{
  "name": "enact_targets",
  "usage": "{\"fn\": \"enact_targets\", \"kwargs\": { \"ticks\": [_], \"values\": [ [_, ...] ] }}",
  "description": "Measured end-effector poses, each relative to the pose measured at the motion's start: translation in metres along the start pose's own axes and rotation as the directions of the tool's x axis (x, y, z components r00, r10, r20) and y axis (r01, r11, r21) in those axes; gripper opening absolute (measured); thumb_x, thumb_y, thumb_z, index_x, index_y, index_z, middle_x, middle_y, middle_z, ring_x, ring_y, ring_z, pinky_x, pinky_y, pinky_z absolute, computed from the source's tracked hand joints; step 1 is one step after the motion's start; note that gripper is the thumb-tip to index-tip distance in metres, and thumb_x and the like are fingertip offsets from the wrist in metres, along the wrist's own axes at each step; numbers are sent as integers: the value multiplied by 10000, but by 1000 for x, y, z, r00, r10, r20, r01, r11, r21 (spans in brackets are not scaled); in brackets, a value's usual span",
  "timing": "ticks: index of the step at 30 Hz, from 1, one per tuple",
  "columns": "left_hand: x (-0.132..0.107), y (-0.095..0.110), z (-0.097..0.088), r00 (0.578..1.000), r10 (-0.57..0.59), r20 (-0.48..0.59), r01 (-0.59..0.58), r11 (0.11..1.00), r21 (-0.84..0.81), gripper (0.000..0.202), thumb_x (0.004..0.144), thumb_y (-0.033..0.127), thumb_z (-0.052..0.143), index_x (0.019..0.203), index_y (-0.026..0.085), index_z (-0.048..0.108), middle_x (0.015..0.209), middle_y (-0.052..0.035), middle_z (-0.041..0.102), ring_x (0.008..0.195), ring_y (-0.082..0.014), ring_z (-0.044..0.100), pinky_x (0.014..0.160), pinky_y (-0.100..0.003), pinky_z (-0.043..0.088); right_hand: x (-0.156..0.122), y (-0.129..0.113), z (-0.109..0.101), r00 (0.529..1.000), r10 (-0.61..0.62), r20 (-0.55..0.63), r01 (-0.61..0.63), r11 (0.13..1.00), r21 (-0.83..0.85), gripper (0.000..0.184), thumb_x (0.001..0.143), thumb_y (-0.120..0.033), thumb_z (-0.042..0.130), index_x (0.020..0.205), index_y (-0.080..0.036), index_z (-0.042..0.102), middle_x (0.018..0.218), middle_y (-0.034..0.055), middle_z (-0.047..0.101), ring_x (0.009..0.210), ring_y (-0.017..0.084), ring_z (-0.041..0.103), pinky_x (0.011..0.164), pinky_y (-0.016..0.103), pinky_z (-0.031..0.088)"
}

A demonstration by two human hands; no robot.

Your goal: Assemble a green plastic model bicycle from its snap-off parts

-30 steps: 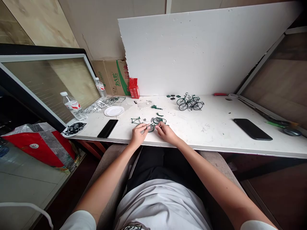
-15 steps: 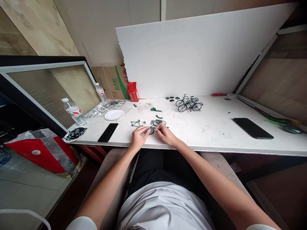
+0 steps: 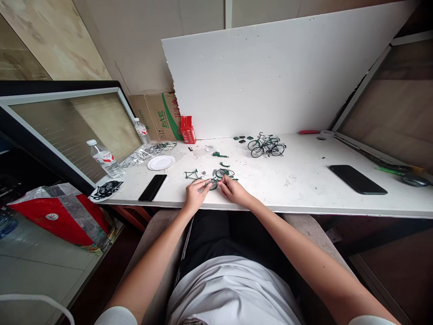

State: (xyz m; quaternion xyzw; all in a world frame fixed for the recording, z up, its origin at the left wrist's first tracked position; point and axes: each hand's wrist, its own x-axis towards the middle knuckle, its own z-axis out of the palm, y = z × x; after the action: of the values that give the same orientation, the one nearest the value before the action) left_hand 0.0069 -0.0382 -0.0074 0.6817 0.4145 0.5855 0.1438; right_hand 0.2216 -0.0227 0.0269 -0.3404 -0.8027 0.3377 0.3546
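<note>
Green and black model bicycles (image 3: 266, 146) stand assembled; a wheelless frame (image 3: 192, 174) lies loose. Low on the tabletop (image 3: 301, 178), the left hand (image 3: 196, 194) pinches a spoked wheel (image 3: 213, 184); whether the narrowed right hand (image 3: 235, 190) grips anything, I cannot tell.

A little toy bike wheel (image 3: 213, 184) sits between the two hands' fingertips. It is dark and round, with thin spokes like tiny threads. The left hand (image 3: 196, 193) pinches its left side, and those fingers hide some of it. Its other side is right by the right hand's (image 3: 235, 191) fingertips. Whether its bottom touches anything is too small to see.
</note>
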Motion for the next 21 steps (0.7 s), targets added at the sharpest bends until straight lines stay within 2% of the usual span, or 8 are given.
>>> {"fn": "enact_targets", "kwargs": {
  "ticks": [5, 14, 18, 21],
  "values": [
    [0, 1, 0, 1000, 29, 7, -29, 999, 21, 220, 975, 324, 731, 1121, 200, 839, 1067, -117, 805, 951, -225, 761, 843, -358, 621, 1, 4, 0, 1000, 15, 17, -15, 999, 43, 327, 1081, -527, 424, 895, -258, 413, 631, -50, 509, 566, 160, 464, 622, 298, 393],
    [-3, 3, 1, 989, 147, -31, -143, 985, 96, 232, 982, 298, 719, 1173, 222, 828, 1065, -105, 807, 939, -218, 764, 863, -360, 629, 2, 6, -3, 1000, 24, 19, -26, 996, 86, 367, 1079, -563, 442, 885, -252, 447, 623, -55, 504, 562, 153, 452, 622, 294, 396],
    [-4, 4, 2, 990, 142, -23, -138, 984, 115, 226, 982, 289, 718, 1168, 223, 827, 1063, -108, 805, 946, -225, 769, 861, -366, 631, 3, 6, -4, 1000, 17, -24, -14, 994, 110, 422, 1056, -586, 500, 818, -238, 479, 607, -48, 514, 557, 143, 455, 621, 291, 405],
    [-3, 4, 3, 994, 101, -42, -97, 991, 97, 211, 962, 310, 743, 1126, 215, 835, 1041, -108, 808, 897, -222, 776, 830, -364, 644, 3, 2, -5, 996, 17, -87, -6, 991, 131, 455, 1021, -607, 565, 782, -219, 564, 579, -25, 555, 544, 148, 482, 605, 292, 415]
  ]
}}
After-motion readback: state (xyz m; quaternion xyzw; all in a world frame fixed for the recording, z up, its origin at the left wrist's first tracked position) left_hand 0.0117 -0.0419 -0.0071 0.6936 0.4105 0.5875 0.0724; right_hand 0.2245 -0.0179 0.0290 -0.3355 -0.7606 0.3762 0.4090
